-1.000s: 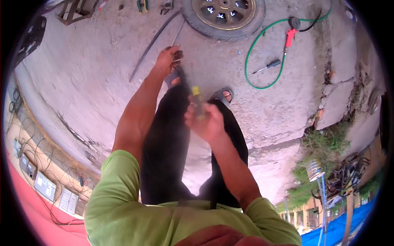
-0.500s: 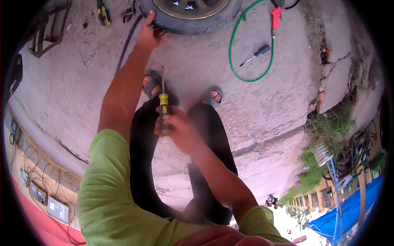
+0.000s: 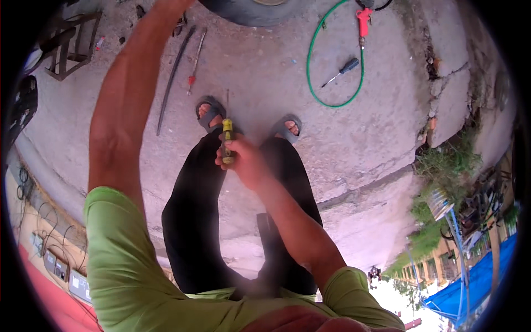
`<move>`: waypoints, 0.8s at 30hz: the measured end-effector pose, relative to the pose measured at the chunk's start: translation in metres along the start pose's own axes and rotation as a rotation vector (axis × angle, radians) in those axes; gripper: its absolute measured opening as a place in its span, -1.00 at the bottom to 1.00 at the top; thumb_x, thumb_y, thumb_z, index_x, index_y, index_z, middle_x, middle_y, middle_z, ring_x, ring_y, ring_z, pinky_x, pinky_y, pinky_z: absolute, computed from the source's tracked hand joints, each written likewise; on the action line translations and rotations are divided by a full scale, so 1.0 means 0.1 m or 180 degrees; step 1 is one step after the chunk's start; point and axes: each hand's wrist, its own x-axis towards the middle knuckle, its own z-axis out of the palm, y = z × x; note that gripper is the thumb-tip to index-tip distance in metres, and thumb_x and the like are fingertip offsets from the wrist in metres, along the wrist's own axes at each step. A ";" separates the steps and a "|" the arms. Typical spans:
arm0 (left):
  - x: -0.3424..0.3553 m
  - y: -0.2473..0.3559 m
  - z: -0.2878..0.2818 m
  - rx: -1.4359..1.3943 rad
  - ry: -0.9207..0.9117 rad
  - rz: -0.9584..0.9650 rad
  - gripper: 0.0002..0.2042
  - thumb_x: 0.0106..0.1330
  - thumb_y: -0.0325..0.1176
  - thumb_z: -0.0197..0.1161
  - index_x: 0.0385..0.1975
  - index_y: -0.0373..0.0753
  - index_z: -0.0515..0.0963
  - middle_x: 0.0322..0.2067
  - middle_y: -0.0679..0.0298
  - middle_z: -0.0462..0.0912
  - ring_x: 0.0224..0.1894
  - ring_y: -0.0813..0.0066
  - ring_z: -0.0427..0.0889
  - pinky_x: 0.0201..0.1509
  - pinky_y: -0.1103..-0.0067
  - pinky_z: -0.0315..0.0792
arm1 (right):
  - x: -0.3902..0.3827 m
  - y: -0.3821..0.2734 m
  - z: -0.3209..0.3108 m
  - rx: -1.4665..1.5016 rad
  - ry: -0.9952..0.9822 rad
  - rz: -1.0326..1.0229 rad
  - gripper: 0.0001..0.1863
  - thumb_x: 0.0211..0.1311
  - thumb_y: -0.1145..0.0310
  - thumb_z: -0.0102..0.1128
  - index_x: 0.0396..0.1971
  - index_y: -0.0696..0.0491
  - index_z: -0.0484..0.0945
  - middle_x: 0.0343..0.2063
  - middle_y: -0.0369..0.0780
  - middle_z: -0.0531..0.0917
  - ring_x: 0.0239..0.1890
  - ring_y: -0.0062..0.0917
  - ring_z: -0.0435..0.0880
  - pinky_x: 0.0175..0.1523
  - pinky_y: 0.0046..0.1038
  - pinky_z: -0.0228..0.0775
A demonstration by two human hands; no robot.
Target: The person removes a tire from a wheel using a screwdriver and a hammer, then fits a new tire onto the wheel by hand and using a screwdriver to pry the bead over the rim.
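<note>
My right hand (image 3: pixel 237 152) is wrapped round a screwdriver (image 3: pixel 227 128) with a yellow and black handle, its thin shaft pointing up the picture between my feet. My left arm stretches to the top edge, where my left hand (image 3: pixel 178 4) is mostly cut off, beside a black tyre (image 3: pixel 246 15) on a wheel. Its fingers and anything in them are out of sight. A long dark bar (image 3: pixel 174 83) and a thin rod with a red handle (image 3: pixel 197 63) lie on the concrete ground right of that arm.
A green hose (image 3: pixel 308 66) loops on the right from a red air gun (image 3: pixel 363 22), round a dark-handled screwdriver (image 3: pixel 347 67). A metal frame (image 3: pixel 72 50) stands at upper left. Broken paving edges (image 3: pixel 434 83) and plants run along the right; wires and wall boxes (image 3: pixel 55 263) are at lower left.
My left hand has left the rod, gone to the tyre and on up out of most of the view. The red-handled rod now shows on the ground. My right hand still grips the screwdriver.
</note>
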 end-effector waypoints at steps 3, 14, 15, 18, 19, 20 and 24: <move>-0.63 0.61 -0.01 0.1831 0.0055 0.1062 -0.35 0.08 -0.14 0.49 0.12 -0.45 0.54 0.14 -0.17 0.62 0.16 0.03 0.62 0.21 0.25 0.48 | -0.01 0.03 -0.06 0.0136 0.0171 -0.0075 -0.74 0.37 0.21 0.13 -0.06 0.02 0.48 -0.33 -0.21 0.67 -0.36 -0.45 0.73 -0.28 -0.45 0.56; -1.71 -1.14 -0.22 0.4091 -0.0492 0.3570 -0.26 -0.14 -0.34 0.52 0.21 -0.03 0.49 0.05 0.16 0.50 0.15 0.12 0.47 0.22 0.18 0.30 | -0.05 0.01 -0.41 0.1222 0.0527 -0.0454 -0.65 0.39 0.22 0.14 0.08 0.04 0.50 -0.26 -0.18 0.69 -0.28 -0.37 0.73 -0.23 -0.40 0.58; -1.74 -1.22 -0.23 0.3959 -0.0373 0.3562 -0.27 -0.14 -0.35 0.52 0.20 -0.02 0.50 0.04 0.17 0.50 0.15 0.13 0.47 0.22 0.18 0.30 | -0.06 0.02 -0.42 0.1209 0.0531 -0.0464 -0.65 0.39 0.22 0.13 0.08 0.04 0.50 -0.26 -0.18 0.69 -0.27 -0.37 0.72 -0.22 -0.40 0.57; -1.77 -1.41 -0.21 0.3713 -0.0175 0.3363 -0.35 -0.05 -0.32 0.41 0.18 -0.06 0.49 0.05 0.21 0.50 0.17 0.16 0.44 0.23 0.20 0.28 | -0.07 0.06 -0.40 0.1212 0.0545 -0.0444 -0.65 0.39 0.21 0.12 0.08 0.04 0.50 -0.25 -0.19 0.69 -0.26 -0.38 0.72 -0.20 -0.39 0.57; -1.81 -1.46 -0.17 0.3657 -0.0252 0.3242 -0.36 -0.05 -0.30 0.42 0.17 -0.07 0.50 0.05 0.20 0.50 0.18 0.16 0.44 0.24 0.19 0.28 | -0.08 0.05 -0.40 0.1235 0.0555 -0.0422 -0.65 0.39 0.20 0.12 0.08 0.04 0.51 -0.24 -0.19 0.68 -0.26 -0.39 0.71 -0.19 -0.39 0.56; -1.86 -1.50 -0.08 0.3589 -0.0336 0.3132 -0.37 -0.04 -0.29 0.42 0.16 -0.08 0.50 0.05 0.20 0.50 0.19 0.16 0.44 0.24 0.18 0.27 | -0.07 0.04 -0.41 0.1264 0.0571 -0.0413 -0.65 0.39 0.20 0.12 0.08 0.04 0.51 -0.24 -0.19 0.68 -0.25 -0.39 0.71 -0.18 -0.38 0.56; -2.02 -1.88 0.18 0.3385 -0.0489 0.3116 -0.44 0.01 -0.26 0.42 0.11 -0.12 0.53 0.05 0.21 0.50 0.20 0.18 0.44 0.26 0.16 0.27 | -0.04 0.04 -0.42 0.1016 0.0553 -0.0497 -0.64 0.38 0.20 0.11 0.08 0.04 0.50 -0.22 -0.19 0.68 -0.26 -0.39 0.70 -0.16 -0.37 0.55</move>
